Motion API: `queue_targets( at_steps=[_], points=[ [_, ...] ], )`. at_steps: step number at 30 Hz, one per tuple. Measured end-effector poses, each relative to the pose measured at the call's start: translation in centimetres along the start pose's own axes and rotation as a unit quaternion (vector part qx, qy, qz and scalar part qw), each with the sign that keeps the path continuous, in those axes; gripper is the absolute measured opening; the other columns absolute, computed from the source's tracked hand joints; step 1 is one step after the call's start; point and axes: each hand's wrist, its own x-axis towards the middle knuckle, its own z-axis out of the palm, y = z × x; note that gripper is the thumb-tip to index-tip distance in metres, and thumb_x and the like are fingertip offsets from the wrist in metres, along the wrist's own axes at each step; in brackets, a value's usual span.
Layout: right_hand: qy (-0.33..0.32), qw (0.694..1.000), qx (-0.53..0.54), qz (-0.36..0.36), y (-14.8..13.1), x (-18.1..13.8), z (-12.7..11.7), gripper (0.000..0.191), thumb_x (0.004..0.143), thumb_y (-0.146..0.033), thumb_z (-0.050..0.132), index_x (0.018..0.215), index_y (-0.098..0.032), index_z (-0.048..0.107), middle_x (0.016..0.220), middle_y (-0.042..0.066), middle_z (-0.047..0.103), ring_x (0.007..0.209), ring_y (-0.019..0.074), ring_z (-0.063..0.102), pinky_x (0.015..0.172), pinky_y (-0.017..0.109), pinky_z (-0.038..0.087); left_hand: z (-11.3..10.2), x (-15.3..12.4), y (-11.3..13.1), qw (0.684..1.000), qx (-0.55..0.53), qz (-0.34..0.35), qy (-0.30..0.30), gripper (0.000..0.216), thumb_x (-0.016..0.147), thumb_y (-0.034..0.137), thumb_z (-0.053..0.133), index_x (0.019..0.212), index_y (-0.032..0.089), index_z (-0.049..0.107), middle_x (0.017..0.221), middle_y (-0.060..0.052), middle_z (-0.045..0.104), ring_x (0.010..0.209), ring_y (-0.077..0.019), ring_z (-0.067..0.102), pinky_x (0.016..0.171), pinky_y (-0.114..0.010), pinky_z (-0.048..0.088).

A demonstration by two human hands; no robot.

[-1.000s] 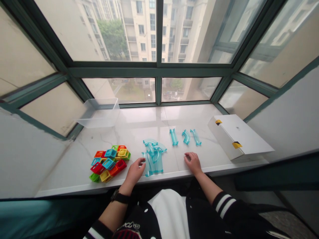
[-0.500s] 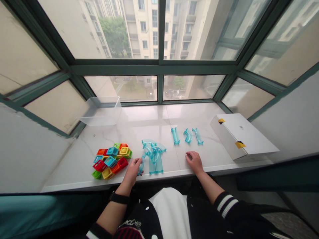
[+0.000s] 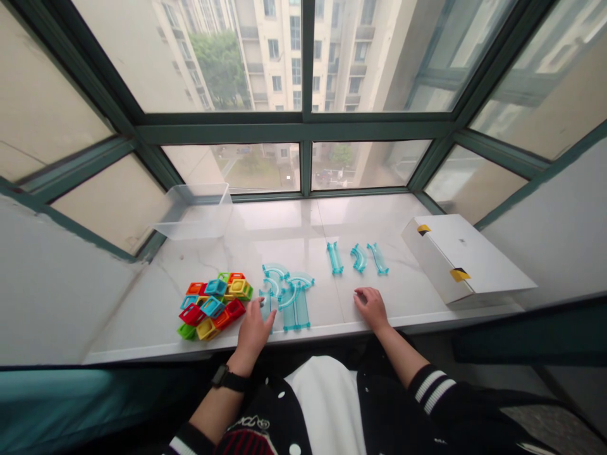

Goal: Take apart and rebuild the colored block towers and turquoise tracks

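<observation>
My left hand (image 3: 255, 323) is over a clear blue track piece (image 3: 266, 308) near the sill's front edge, with thumb and forefinger apart. Whether it touches that piece is hard to see. Just beyond it lies a loose pile of translucent blue track pieces, with curved ones (image 3: 275, 272) at the back and straight ones (image 3: 296, 313) in front. My right hand (image 3: 371, 306) rests on the sill, fingers loosely bent and holding nothing. Past it stand apart a straight track piece (image 3: 334, 258), a curved piece (image 3: 359, 258) and a wavy piece (image 3: 378, 258).
Colourful plastic blocks (image 3: 213, 308) are heaped left of my left hand. A clear plastic bin (image 3: 202, 227) sits at the back left of the white sill (image 3: 284, 221). To the right is a white box (image 3: 469, 259) with yellow-black tape. Green-framed windows (image 3: 284, 133) enclose the sill.
My left hand has let go of a curved blue track piece and its fingers have spread. The pile's curved pieces have shifted and lie further apart. My right hand stays in place.
</observation>
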Motion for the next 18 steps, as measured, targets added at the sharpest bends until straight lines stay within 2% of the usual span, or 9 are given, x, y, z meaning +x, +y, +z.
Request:
queue_targets(
  at_steps=[3,6,8,13,16,18],
  points=[
    [0.000,1.000,-0.001,0.000,0.0,0.0,0.0,0.020,0.094,-0.032,0.058,0.102,-0.020,0.073,0.098,0.010,0.074,0.098,0.0288,0.064,0.096,0.043,0.049,-0.8,-0.6,0.5,0.987,0.147,0.058,-0.013,0.044,0.100,0.033,0.057,0.140,0.015,0.054,0.138,-0.021,0.061,0.111,-0.0320,0.069,0.084,-0.040,0.059],
    [-0.001,1.000,-0.004,-0.001,0.1,0.0,0.1,0.020,0.094,-0.032,0.058,0.103,-0.021,0.073,0.098,0.010,0.074,0.098,0.0286,0.064,0.097,0.043,0.049,-1.6,-0.7,1.1,0.968,0.239,0.065,-0.046,0.045,0.102,0.029,0.055,0.145,0.016,0.054,0.140,-0.019,0.061,0.099,-0.0288,0.073,0.076,-0.037,0.058],
    [0.000,1.000,-0.005,-0.002,0.1,0.0,0.1,0.020,0.094,-0.032,0.058,0.103,-0.021,0.073,0.098,0.010,0.074,0.098,0.0285,0.064,0.096,0.043,0.049,-2.2,-0.6,1.5,0.961,0.264,0.063,-0.059,0.050,0.101,0.027,0.054,0.150,0.018,0.050,0.142,-0.018,0.062,0.097,-0.0280,0.074,0.075,-0.036,0.057],
    [0.002,1.000,-0.007,-0.002,0.1,0.0,0.1,0.020,0.094,-0.032,0.058,0.102,-0.021,0.073,0.097,0.009,0.074,0.098,0.0281,0.064,0.095,0.042,0.049,-3.8,-0.1,2.2,0.974,0.224,0.018,-0.041,0.065,0.100,0.028,0.056,0.161,0.016,0.036,0.129,-0.018,0.071,0.106,-0.0320,0.073,0.079,-0.036,0.057],
    [0.002,1.000,-0.004,-0.002,0.0,0.0,0.1,0.021,0.094,-0.032,0.057,0.102,-0.021,0.073,0.097,0.010,0.074,0.098,0.0282,0.064,0.096,0.043,0.049,-4.7,0.2,2.6,0.989,0.142,-0.030,-0.028,0.062,0.098,0.035,0.059,0.155,0.015,0.043,0.112,-0.015,0.076,0.101,-0.0318,0.074,0.082,-0.038,0.056],
    [0.000,1.000,0.001,0.001,0.0,0.0,0.1,0.022,0.093,-0.033,0.057,0.101,-0.020,0.073,0.097,0.010,0.074,0.097,0.0284,0.064,0.096,0.044,0.049,-5.0,0.4,2.9,0.998,0.034,-0.045,-0.035,0.055,0.094,0.040,0.064,0.144,0.018,0.054,0.101,-0.009,0.075,0.094,-0.0289,0.074,0.083,-0.038,0.057]
  ],
)
